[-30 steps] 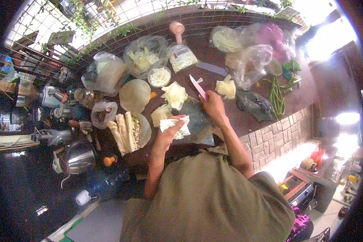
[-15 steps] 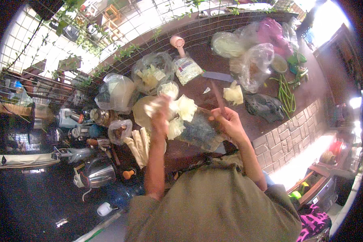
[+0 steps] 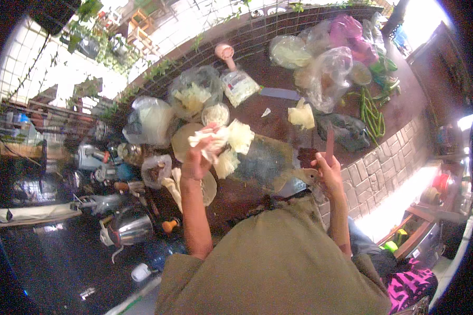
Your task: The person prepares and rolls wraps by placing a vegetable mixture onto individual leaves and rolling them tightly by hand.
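While the left hand [image 3: 197, 163] lifts pale shredded cabbage pieces [image 3: 215, 140] clenched in its fingers above the dark stone cutting slab [image 3: 265, 160], right hand [image 3: 328, 173] grasping a red-handled knife [image 3: 329, 147], brown desk [image 3: 278, 107].

Left hand [image 3: 197, 160] raised, fingers closed in grip; right hand [image 3: 328, 170] lower, fist clenched.

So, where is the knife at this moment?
In the head view the knife is right of centre, upright in the right hand, beside the green beans.
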`<state>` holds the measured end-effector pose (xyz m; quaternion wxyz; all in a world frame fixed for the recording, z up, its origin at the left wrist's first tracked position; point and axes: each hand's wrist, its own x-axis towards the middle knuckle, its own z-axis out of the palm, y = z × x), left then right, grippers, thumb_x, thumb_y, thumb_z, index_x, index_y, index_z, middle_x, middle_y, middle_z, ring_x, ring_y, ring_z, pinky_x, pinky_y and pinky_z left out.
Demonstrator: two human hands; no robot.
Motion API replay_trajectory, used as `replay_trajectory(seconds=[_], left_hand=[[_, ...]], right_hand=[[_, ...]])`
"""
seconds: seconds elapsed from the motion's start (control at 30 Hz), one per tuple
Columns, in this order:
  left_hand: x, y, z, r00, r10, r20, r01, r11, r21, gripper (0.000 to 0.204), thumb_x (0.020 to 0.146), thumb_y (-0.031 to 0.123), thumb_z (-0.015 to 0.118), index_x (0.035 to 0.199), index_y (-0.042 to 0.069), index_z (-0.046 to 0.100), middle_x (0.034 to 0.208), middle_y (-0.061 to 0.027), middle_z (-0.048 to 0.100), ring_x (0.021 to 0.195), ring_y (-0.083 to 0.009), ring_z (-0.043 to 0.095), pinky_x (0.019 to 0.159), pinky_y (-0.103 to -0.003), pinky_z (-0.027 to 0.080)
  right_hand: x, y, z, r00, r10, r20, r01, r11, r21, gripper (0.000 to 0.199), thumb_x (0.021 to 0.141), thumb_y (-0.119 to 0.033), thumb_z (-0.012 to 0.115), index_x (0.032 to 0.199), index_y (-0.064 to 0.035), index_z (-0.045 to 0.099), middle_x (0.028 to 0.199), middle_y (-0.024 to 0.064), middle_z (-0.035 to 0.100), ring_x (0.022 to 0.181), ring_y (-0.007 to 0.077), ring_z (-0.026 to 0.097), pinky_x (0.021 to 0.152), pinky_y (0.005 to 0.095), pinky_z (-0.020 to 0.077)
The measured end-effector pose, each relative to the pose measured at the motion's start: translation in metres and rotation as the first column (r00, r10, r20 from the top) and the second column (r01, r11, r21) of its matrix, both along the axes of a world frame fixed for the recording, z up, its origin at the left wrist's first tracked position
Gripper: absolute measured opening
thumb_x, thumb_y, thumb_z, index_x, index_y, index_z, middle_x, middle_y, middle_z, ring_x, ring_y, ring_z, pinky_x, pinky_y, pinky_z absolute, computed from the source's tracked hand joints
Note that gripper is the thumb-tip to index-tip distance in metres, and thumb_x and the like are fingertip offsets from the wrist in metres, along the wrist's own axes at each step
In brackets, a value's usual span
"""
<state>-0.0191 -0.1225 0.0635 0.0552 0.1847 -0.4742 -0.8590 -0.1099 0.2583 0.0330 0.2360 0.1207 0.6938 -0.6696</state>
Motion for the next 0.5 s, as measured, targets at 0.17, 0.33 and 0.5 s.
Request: replay_trajectory(seconds=[0.17,0.33,0.5], left_hand=[[0.020,0.082,0.017,0.990,-0.125,0.063,0.138,0.942,-0.306,0.050,0.091,0.002,0.070,0.138,0.000,0.055,0.121,-0.0088,0.067,0.108,-0.0117,0.064,0.092,-0.028,0.052],[0.013,0.112,-0.023,0.996,-0.093,0.009,0.093,0.989,-0.117,0.049,0.087,0.001,0.077,0.132,0.001,0.057,0.111,-0.0050,0.070,0.099,-0.0120,0.067,0.087,-0.028,0.054],[0.024,0.114,-0.060,0.998,-0.015,0.064,0.020,0.996,-0.081,0.063,0.088,-0.002,0.071,0.144,0.005,0.046,0.131,-0.0134,0.062,0.110,-0.0180,0.064,0.093,-0.032,0.054]], right_hand=[[0.011,-0.046,0.004,0.903,0.402,-0.150,-0.415,0.908,-0.066,0.029,0.096,-0.033,0.073,0.106,-0.0069,0.065,0.084,-0.0014,0.066,0.068,0.0033,0.054,0.055,0.0220,0.0432],[0.005,-0.085,0.010,0.841,0.504,-0.199,-0.525,0.848,-0.072,0.025,0.092,-0.025,0.078,0.101,-0.0064,0.064,0.082,-0.0042,0.063,0.071,0.0042,0.057,0.057,0.0239,0.0468],[-0.010,-0.070,-0.010,0.905,0.417,-0.088,-0.415,0.909,0.036,0.025,0.092,-0.023,0.078,0.102,-0.0038,0.066,0.080,-0.0003,0.066,0.068,0.0071,0.058,0.058,0.0256,0.0474]])
